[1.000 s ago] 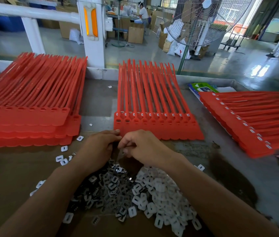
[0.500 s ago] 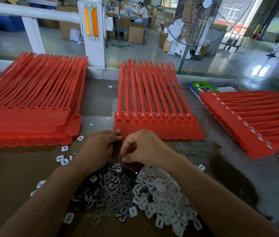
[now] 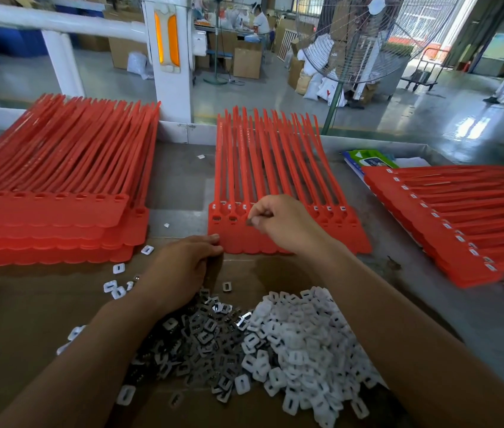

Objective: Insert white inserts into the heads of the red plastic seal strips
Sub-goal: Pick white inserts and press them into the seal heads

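Note:
A mat of joined red seal strips (image 3: pixel 278 168) lies in the middle of the bench, heads toward me. My right hand (image 3: pixel 281 223) hovers over the row of heads and pinches a small dark metal piece between thumb and forefinger. My left hand (image 3: pixel 182 267) rests at the mat's near left corner, fingertips touching its edge; its fingers curl, and what they hold is hidden. In front of me lies a heap of white inserts (image 3: pixel 303 344) beside a heap of grey metal clips (image 3: pixel 195 344).
A tall stack of red strip mats (image 3: pixel 49 193) fills the left side. Another stack with white inserts in its heads (image 3: pixel 460 217) lies at the right, over a green-and-white packet (image 3: pixel 368 160). Loose inserts (image 3: pixel 117 279) dot the cardboard. A fan stands beyond the bench.
My right hand has risen from beside my left hand, over the heaps, up to the strip heads, carrying the small piece. The left hand stayed in place.

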Action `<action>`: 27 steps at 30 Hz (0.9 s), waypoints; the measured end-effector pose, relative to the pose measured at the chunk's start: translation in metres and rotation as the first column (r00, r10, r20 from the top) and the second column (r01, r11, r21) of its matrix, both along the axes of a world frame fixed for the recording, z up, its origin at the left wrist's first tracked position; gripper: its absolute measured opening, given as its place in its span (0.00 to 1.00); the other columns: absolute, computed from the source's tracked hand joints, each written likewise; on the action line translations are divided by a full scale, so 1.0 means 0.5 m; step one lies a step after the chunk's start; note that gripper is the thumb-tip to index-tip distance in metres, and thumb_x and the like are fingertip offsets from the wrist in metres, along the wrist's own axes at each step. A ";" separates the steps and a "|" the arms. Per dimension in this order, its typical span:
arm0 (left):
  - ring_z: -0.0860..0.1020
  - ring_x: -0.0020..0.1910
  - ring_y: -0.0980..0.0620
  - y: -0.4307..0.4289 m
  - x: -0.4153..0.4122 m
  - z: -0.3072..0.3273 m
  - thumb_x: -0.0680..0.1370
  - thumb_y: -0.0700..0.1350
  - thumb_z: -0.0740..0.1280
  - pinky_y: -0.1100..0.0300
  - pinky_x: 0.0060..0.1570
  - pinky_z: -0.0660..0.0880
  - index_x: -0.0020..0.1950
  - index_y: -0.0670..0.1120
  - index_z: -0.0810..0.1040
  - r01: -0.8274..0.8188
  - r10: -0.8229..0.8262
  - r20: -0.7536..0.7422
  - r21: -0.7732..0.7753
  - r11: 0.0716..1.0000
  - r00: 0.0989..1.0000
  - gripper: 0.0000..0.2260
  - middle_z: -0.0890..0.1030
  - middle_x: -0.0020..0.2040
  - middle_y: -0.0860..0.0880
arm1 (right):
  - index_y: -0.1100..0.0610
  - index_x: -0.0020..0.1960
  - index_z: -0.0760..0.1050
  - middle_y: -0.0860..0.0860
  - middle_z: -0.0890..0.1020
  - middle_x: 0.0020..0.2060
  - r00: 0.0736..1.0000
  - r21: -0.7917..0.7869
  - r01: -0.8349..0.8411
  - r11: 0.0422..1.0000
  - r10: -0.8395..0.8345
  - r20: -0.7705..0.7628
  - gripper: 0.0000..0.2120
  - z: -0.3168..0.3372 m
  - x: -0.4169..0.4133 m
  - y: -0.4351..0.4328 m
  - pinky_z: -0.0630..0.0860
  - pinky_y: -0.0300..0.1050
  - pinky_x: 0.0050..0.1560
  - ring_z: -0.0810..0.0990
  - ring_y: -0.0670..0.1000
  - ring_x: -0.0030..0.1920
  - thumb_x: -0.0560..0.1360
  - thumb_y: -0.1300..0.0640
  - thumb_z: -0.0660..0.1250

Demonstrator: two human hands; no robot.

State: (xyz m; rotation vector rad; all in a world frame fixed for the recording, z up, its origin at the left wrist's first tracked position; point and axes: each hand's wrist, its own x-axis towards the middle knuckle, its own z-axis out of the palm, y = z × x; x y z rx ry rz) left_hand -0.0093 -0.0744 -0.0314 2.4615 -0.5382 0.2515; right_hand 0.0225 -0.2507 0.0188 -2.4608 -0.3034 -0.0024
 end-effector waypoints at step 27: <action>0.71 0.64 0.51 -0.003 -0.001 -0.001 0.73 0.29 0.59 0.74 0.60 0.57 0.60 0.41 0.77 0.005 -0.005 0.022 0.012 1.000 1.000 0.18 0.73 0.66 0.47 | 0.63 0.45 0.79 0.58 0.82 0.47 0.973 -0.125 0.229 0.965 -0.225 0.044 0.08 -0.049 0.074 0.014 0.77 0.50 0.47 0.80 0.54 0.48 0.75 0.63 0.62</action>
